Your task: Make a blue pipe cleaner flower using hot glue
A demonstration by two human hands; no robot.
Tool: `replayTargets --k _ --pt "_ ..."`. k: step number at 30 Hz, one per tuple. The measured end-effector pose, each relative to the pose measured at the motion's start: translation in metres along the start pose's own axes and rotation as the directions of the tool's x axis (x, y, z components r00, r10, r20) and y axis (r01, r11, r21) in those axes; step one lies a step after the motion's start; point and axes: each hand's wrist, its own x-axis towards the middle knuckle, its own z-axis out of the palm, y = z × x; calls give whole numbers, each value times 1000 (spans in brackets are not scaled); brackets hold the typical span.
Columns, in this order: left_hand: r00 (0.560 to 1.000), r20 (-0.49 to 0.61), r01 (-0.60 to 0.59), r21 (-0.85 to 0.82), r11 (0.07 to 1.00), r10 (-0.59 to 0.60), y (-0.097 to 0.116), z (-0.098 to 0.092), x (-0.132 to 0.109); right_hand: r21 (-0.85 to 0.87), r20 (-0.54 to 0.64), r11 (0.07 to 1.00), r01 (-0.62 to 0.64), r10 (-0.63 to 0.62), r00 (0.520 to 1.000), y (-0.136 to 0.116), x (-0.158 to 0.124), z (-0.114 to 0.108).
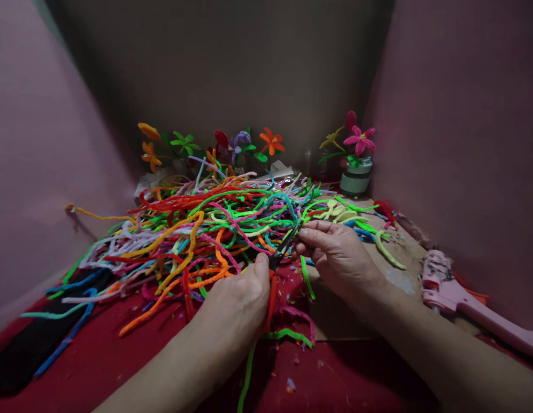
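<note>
My left hand [245,295] is closed round scissors [283,251] with dark blades and a red handle. The blades point up and right, their tips close to the fingers of my right hand [337,252]. Between thumb and forefinger, that hand pinches a bright green pipe cleaner; a green length [308,278] hangs below the fingers. Whether the blades touch it I cannot tell. Behind both hands spreads a large tangled heap of multicoloured pipe cleaners [176,252]. Another green pipe cleaner [248,373] trails below my left hand.
Pipe-cleaner flowers, among them an orange one [271,141] and a pink one [360,140], stand at the back, near a pale round container [356,176]. On the right, a pink glue gun [464,304] lies beside cardboard [341,321]. Red cloth [133,378] with scraps covers the front.
</note>
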Motion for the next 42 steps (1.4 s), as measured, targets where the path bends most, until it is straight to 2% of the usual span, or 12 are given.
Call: replayTargets --k 3,5,7,9,12,13,15,20,23,29,38,42 --pt "991 -90 76 -264 962 -103 -4 -4 -1 -5 28 1000 0 0 1000 0 1 0" --pt "963 -177 102 -463 880 -205 -6 -9 1 8 66 1000 -9 8 998 0 0 0" --pt "946 -206 70 -624 778 -250 -6 -15 3 34 106 999 -26 22 994 0 -1 0" --pt "963 -143 29 -791 611 -230 -4 -21 6 54 140 997 -46 38 989 1 -3 1" --pt "979 -26 26 -968 249 -203 1 -24 7 51 180 996 -68 57 982 5 -6 2" --pt "978 -11 28 -983 182 -210 3 -24 7 43 187 996 -73 63 980 6 -6 2" --pt "966 -18 14 -993 121 -257 6 -22 7 23 194 997 -72 66 979 9 -7 2" --pt "925 -91 -31 -986 165 -369 10 -17 7 -43 171 999 18 -10 985 10 -6 1" --pt "928 -102 -40 -983 177 -359 8 -15 9 -44 160 999 -5 12 987 9 -5 1" --pt "949 -85 -37 -987 159 -304 -6 -17 14 15 230 1000 -24 20 973 10 -4 2" --pt "944 -108 -51 -981 188 -312 -9 -16 15 -8 207 999 -51 52 977 8 -4 2" --pt "936 -104 -50 -985 164 -336 -8 -17 13 -14 169 998 -69 70 983 11 -1 -1"
